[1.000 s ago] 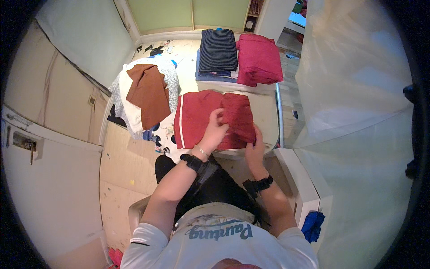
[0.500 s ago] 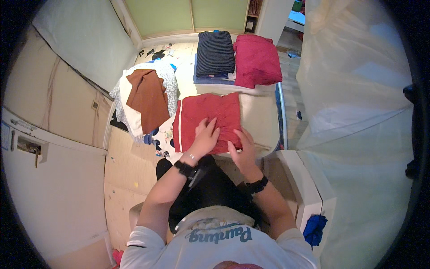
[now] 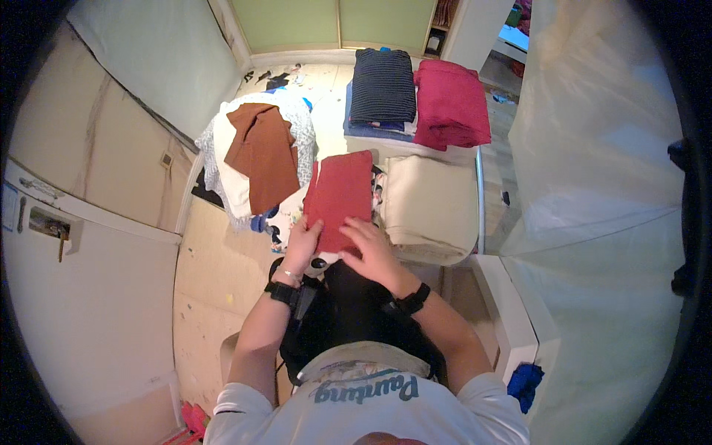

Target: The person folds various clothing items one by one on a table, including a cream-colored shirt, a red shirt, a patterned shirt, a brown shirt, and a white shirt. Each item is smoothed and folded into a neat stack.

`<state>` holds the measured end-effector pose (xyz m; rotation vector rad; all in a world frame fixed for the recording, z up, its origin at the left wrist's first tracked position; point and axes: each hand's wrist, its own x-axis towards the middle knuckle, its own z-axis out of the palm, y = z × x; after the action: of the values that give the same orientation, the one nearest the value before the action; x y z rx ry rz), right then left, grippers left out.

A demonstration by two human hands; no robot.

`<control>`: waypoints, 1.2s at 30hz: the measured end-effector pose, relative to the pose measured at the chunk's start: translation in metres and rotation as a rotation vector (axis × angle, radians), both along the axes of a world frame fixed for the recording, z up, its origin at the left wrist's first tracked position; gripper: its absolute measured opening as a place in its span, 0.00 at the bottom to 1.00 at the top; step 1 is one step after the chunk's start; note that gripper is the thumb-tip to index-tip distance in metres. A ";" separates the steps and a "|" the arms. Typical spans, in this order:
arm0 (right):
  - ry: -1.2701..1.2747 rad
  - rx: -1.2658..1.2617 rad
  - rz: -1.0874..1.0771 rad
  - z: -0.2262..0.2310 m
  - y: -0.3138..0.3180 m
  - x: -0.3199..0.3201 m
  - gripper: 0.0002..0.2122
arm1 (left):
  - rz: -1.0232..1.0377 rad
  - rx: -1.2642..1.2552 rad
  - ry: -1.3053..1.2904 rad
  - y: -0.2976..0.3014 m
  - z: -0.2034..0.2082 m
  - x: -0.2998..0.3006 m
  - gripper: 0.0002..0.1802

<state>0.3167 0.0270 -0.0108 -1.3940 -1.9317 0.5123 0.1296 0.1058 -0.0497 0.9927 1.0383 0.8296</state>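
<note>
A red garment [image 3: 340, 189], folded into a narrow rectangle, lies in front of me on a white cloth with a dark and floral print [image 3: 285, 219]. A white strip shows along its far left edge. My left hand [image 3: 300, 245] grips the near left edge, thumb on top; some of its fingers are hidden. Spread fingers of my right hand [image 3: 368, 252] rest on the near right part of the red garment. Right of it lies a folded cream garment [image 3: 430, 196].
Farther back are a dark striped folded garment [image 3: 383, 85] on blue cloth and a crimson folded garment [image 3: 452, 104]. On the left, a brown garment [image 3: 267, 159] tops a loose heap with white and speckled cloth [image 3: 215, 156]. A white cabinet [image 3: 500, 311] stands at my right.
The red garment has become about half as wide, its right side folded over to the left. My left hand has gone to its left edge, and my right hand has shifted left onto it.
</note>
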 end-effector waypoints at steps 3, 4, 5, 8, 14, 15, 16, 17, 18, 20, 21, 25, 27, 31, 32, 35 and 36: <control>0.252 -0.059 -0.272 -0.018 -0.001 -0.002 0.25 | 0.180 0.100 0.131 0.006 -0.003 0.004 0.16; 0.365 -0.140 -0.341 -0.023 -0.003 -0.003 0.25 | 0.129 0.160 0.295 0.006 -0.008 0.001 0.16; 0.482 -0.215 -0.406 -0.029 -0.001 -0.004 0.25 | 0.079 0.226 0.461 0.009 -0.015 -0.006 0.17; 0.842 -0.610 -0.434 -0.056 0.010 -0.007 0.25 | 0.084 0.262 0.519 0.013 -0.034 -0.018 0.21; 0.759 -0.470 -0.271 -0.042 0.019 -0.021 0.23 | 0.061 -0.172 -0.074 0.011 0.014 -0.009 0.25; 0.829 -0.495 -0.246 -0.041 0.021 -0.019 0.22 | 0.010 -0.313 -0.114 0.013 0.020 -0.010 0.24; 0.900 -0.519 -0.222 -0.042 0.022 -0.014 0.21 | 0.005 -0.265 -0.148 0.012 0.027 -0.007 0.24; 0.973 -0.538 -0.193 -0.040 0.024 -0.011 0.21 | 0.001 -0.212 -0.179 0.012 0.036 -0.003 0.24; 1.058 -0.562 -0.197 -0.022 0.024 -0.007 0.21 | -0.004 -0.165 -0.211 0.011 0.044 0.001 0.23; 1.230 -0.606 -0.212 0.010 0.016 0.008 0.21 | -0.022 -0.108 -0.282 0.011 0.064 0.017 0.22; 1.332 -0.600 -0.201 0.009 0.014 0.018 0.21 | -0.033 -0.080 -0.320 0.009 0.073 0.026 0.22; 1.796 -0.649 -0.239 0.019 -0.003 0.038 0.20 | -0.017 0.006 -0.400 -0.011 0.096 0.064 0.22; 1.994 -0.755 -0.191 0.035 -0.019 0.042 0.21 | 0.004 0.029 -0.457 -0.025 0.098 0.087 0.22; 1.839 -0.431 -0.362 0.051 -0.029 0.056 0.22 | -0.134 0.252 -0.248 -0.066 0.095 0.128 0.21; 1.757 -0.377 -0.357 0.049 -0.031 0.074 0.22 | -0.185 0.318 -0.196 -0.074 0.094 0.135 0.21; 1.650 -0.306 -0.359 0.075 -0.040 0.110 0.23 | -0.259 0.219 -0.356 -0.076 0.089 0.147 0.27; 1.635 -0.296 -0.362 0.084 -0.043 0.121 0.23 | -0.232 0.187 -0.444 -0.075 0.092 0.152 0.27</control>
<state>0.4380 -0.0159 0.0733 -0.8287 -0.2862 1.2349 0.2815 0.0303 0.0424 1.0040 0.4633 0.9116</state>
